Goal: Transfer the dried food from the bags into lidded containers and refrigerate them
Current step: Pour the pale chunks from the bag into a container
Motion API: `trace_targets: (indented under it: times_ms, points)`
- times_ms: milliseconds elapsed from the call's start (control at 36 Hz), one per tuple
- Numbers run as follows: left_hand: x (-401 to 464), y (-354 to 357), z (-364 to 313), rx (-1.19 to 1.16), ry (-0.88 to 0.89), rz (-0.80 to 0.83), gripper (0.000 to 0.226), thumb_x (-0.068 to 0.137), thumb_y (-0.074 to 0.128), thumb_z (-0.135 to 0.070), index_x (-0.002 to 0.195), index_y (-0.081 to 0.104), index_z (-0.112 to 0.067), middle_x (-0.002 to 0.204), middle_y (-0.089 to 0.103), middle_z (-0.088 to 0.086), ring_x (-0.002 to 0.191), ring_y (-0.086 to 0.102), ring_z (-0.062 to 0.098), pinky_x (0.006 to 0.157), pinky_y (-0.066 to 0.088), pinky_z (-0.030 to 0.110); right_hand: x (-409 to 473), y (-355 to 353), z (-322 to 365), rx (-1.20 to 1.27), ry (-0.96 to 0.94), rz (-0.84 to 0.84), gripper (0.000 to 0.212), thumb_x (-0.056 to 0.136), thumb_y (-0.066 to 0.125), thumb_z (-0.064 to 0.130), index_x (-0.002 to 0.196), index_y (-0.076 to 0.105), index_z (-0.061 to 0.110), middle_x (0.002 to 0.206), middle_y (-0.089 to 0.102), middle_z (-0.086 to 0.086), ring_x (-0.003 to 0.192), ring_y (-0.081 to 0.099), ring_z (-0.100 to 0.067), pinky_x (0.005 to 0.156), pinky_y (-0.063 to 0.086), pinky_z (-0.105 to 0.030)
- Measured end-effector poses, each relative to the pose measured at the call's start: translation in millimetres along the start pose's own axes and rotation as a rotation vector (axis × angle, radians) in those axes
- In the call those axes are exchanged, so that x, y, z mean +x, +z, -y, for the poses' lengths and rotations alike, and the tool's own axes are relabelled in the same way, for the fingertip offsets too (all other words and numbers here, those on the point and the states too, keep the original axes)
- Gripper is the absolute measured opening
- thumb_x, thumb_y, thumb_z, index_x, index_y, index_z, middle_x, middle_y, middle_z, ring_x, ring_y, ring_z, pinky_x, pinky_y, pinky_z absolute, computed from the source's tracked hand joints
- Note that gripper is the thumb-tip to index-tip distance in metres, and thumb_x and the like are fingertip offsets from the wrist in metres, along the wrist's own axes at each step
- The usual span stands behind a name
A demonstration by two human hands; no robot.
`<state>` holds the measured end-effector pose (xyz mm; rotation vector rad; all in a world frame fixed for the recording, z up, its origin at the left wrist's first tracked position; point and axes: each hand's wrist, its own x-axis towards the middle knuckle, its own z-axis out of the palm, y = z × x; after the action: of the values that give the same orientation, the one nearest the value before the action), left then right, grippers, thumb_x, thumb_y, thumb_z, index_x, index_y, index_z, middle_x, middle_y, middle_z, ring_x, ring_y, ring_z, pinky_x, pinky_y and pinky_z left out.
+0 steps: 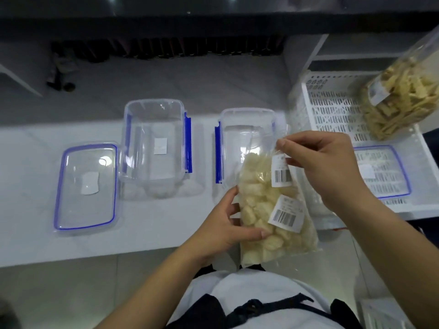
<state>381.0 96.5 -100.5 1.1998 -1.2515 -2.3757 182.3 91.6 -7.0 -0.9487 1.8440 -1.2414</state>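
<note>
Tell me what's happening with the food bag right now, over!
Left hand grips bag of pale dried pieces low; right hand pinches its top. Open container waits behind, empty. Second bag sits in basket.

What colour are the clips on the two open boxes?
Blue. The clips on the clear boxes show best in the head view, the only one.
</note>
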Motion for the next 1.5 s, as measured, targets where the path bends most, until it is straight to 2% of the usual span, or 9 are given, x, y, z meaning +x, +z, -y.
trace_targets:
  times_ms: [222,417,611,750,889,1000,1139,1306,1500]
  points:
    - [-3.2,-1.9,-6.8,-0.054,-0.032,-0.037,0.09,0.068,0.089,-0.01,0.138,0.046,-0.044,0.127,0.067,0.005,0.105,0.073,0.023,0.075,0.06,0.035,13.2,6.9,0.1,0.003,0.047,0.02,0.009,0.087,0.074,0.011,0.08,0.078,0.01,0.081,0.076,-0.006,0.083,0.072,-0.029,0.073,0.063,-0.041]
    - [-3.4,-5.9,-7.2,-0.082,-0.06,-0.056,0.081,0.074,0.087,-0.009,0.136,0.05,-0.043,0.124,0.069,0.007,0.108,0.071,0.025,0.072,0.059,0.033,19.9,13.8,-8.2,0.008,0.137,0.021,0.009,0.088,0.073,0.009,0.081,0.077,0.006,0.081,0.075,-0.012,0.067,0.071,-0.018,0.06,0.059,-0.03]
    - [-6.7,-5.7,-7.2,-0.093,-0.042,-0.078,0.078,0.077,0.085,-0.01,0.138,0.048,-0.042,0.119,0.073,0.003,0.102,0.074,0.023,0.066,0.058,0.029,22.4,12.3,-11.9,-0.021,0.128,-0.008,0.012,0.087,0.074,0.011,0.075,0.078,0.01,0.084,0.073,-0.02,0.07,0.068,-0.025,0.063,0.062,-0.038]
    - [-13.4,-7.2,-6.2,-0.078,-0.018,-0.097,0.092,0.069,0.09,-0.022,0.141,0.04,-0.05,0.127,0.067,0.0,0.11,0.071,0.02,0.081,0.061,0.035,24.0,11.9,-10.5,-0.01,0.154,-0.029,0.021,0.087,0.074,0.009,0.067,0.076,0.016,0.077,0.073,-0.013,0.069,0.068,-0.024,0.063,0.062,-0.044]
    - [-21.6,-12.0,0.9,-0.073,-0.008,-0.054,0.098,0.069,0.09,-0.02,0.14,0.035,-0.058,0.135,0.059,0.0,0.115,0.068,0.02,0.099,0.055,0.047,23.8,13.5,-10.7,-0.008,0.161,-0.067,0.018,0.087,0.073,0.008,0.07,0.075,0.011,0.087,0.071,-0.025,0.07,0.068,-0.032,0.061,0.061,-0.046]
    - [-22.6,-8.3,8.6,-0.018,0.028,-0.058,0.106,0.067,0.093,-0.014,0.137,0.033,-0.066,0.137,0.055,-0.005,0.121,0.063,0.017,0.098,0.056,0.047,26.2,15.8,-12.5,-0.001,0.176,-0.085,0.016,0.087,0.073,0.007,0.072,0.075,0.008,0.088,0.071,-0.027,0.082,0.071,-0.044,0.064,0.062,-0.053]
    - [-20.0,-1.1,8.5,-0.041,0.043,-0.095,0.106,0.068,0.092,-0.009,0.136,0.034,-0.066,0.135,0.055,-0.006,0.116,0.066,0.014,0.094,0.058,0.043,33.0,16.0,-12.1,-0.023,0.181,-0.065,0.018,0.087,0.073,0.007,0.07,0.074,0.01,0.087,0.072,-0.024,0.081,0.071,-0.043,0.064,0.062,-0.05]
    - [-21.2,-2.6,-0.8,-0.125,0.022,-0.08,0.098,0.074,0.084,0.004,0.14,0.042,-0.056,0.136,0.058,0.002,0.114,0.069,0.027,0.096,0.056,0.052,39.6,11.8,-5.3,-0.043,0.172,-0.023,0.01,0.086,0.073,0.006,0.077,0.074,0.002,0.09,0.072,-0.026,0.076,0.072,-0.038,0.052,0.058,-0.035]
    - [-27.7,-2.3,-11.2,-0.185,0.004,-0.011,0.097,0.078,0.075,0.013,0.14,0.046,-0.054,0.138,0.059,0.006,0.112,0.069,0.032,0.091,0.058,0.052,36.0,4.0,13.6,-0.019,0.098,0.003,0.009,0.085,0.073,0.004,0.077,0.075,0.003,0.091,0.07,-0.03,0.08,0.07,-0.045,0.065,0.06,-0.05]
